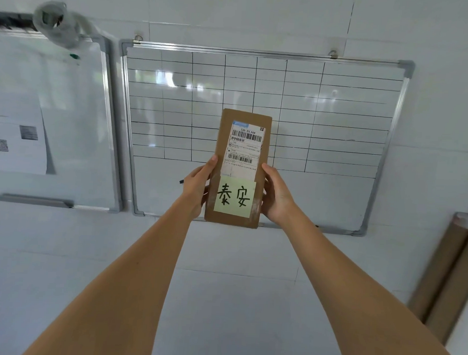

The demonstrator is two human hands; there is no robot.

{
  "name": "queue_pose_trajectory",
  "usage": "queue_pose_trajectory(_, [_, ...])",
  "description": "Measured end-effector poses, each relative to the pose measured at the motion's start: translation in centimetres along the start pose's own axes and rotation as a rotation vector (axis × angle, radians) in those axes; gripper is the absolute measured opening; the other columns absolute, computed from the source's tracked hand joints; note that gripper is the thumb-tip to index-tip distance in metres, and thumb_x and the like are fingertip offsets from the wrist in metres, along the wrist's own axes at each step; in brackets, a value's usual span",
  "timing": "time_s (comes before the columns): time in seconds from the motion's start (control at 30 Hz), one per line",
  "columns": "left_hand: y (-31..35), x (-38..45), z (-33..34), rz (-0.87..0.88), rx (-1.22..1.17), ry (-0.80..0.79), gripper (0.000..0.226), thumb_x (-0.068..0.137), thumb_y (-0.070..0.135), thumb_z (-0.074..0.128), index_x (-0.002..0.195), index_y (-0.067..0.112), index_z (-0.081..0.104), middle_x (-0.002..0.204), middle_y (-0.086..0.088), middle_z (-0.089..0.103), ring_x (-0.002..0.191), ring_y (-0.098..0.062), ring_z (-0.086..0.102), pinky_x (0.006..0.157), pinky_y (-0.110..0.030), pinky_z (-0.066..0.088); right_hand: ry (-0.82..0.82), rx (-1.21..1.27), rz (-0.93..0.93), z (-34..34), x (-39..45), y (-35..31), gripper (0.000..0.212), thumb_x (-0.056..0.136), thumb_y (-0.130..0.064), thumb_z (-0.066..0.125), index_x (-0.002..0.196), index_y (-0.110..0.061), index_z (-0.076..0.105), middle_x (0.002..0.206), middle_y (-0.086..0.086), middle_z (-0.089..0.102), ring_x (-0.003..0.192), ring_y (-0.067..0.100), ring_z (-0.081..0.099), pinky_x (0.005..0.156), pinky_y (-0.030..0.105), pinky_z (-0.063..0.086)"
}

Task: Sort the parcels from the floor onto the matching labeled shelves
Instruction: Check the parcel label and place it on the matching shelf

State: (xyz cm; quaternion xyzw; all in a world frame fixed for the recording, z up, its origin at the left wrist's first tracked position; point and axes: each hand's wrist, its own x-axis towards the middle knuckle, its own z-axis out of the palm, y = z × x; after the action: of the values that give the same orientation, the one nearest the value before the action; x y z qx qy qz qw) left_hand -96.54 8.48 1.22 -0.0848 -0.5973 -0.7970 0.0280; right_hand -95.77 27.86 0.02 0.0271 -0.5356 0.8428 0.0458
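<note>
I hold a flat brown cardboard parcel [227, 118] upright at arm's length in front of a wall. A white shipping label with barcodes [243, 151] covers its upper face. Below it sticks a pale yellow note [234, 196] with two handwritten characters. My left hand [197, 186] grips the parcel's left edge, thumb on the front. My right hand [277, 195] grips the right edge the same way. No shelves or floor parcels are in view.
A whiteboard with a drawn grid [338, 106] hangs on the tiled wall behind the parcel. A second whiteboard [77, 116] with pinned papers hangs to the left. Two brown cardboard tubes [448, 272] lean against the wall at right.
</note>
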Motion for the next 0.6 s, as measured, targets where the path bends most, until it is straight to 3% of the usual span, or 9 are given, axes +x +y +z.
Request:
queue_pose_trajectory(0.07, [-0.2, -0.2, -0.5, -0.018, 0.012, 0.025, 0.056, 0.082, 0.059, 0.065, 0.117, 0.016, 0.065, 0.106, -0.005, 0.074, 0.096, -0.028, 0.071, 0.080, -0.041, 0.060, 0.005, -0.018, 0.022, 0.7, 0.0, 0.6, 0.037, 0.088, -0.054, 0.067, 0.110, -0.024, 0.068, 0.092, -0.002, 0.073, 0.101, 0.025, 0.064, 0.109, 0.054, 0.047])
queue_pose_trajectory(0.17, [-0.6, -0.5, -1.6, -0.024, 0.033, 0.067, 0.058, 0.083, 0.062, 0.062, 0.118, 0.016, 0.062, 0.104, -0.005, 0.074, 0.092, -0.026, 0.071, 0.067, -0.035, 0.059, 0.017, -0.046, 0.044, 2.0, 0.1, 1.8, 0.052, 0.085, -0.061, 0.067, 0.120, -0.022, 0.066, 0.107, 0.002, 0.069, 0.105, 0.027, 0.065, 0.107, 0.054, 0.049])
queue_pose_trajectory(0.3, [-0.9, -0.8, -4.3, -0.011, 0.064, 0.129, 0.056, 0.086, 0.060, 0.059, 0.121, 0.016, 0.059, 0.105, -0.007, 0.074, 0.089, -0.024, 0.072, 0.062, -0.032, 0.059, -0.002, -0.062, 0.082, 4.2, 0.4, 3.7, 0.051, 0.087, -0.062, 0.064, 0.121, -0.024, 0.065, 0.105, 0.000, 0.068, 0.102, 0.025, 0.064, 0.106, 0.053, 0.050])
queue_pose_trajectory(0.43, [-0.6, -1.3, -7.6, 0.025, 0.059, 0.204, 0.057, 0.087, 0.059, 0.059, 0.125, 0.016, 0.060, 0.107, -0.009, 0.075, 0.092, -0.028, 0.073, 0.079, -0.042, 0.061, -0.043, -0.044, 0.117, 7.6, 0.5, 6.0, 0.054, 0.088, -0.060, 0.064, 0.125, -0.020, 0.064, 0.111, 0.002, 0.067, 0.106, 0.026, 0.063, 0.108, 0.051, 0.049])
queue_pose_trajectory(0.6, [0.7, -2.6, -11.8, 0.059, 0.073, 0.289, 0.054, 0.087, 0.058, 0.058, 0.119, 0.015, 0.064, 0.100, -0.009, 0.076, 0.080, -0.025, 0.074, 0.066, -0.034, 0.061, -0.118, -0.049, 0.147, 11.7, 0.7, 8.3, 0.056, 0.090, -0.058, 0.060, 0.127, -0.016, 0.063, 0.111, 0.006, 0.065, 0.107, 0.026, 0.062, 0.110, 0.050, 0.047])
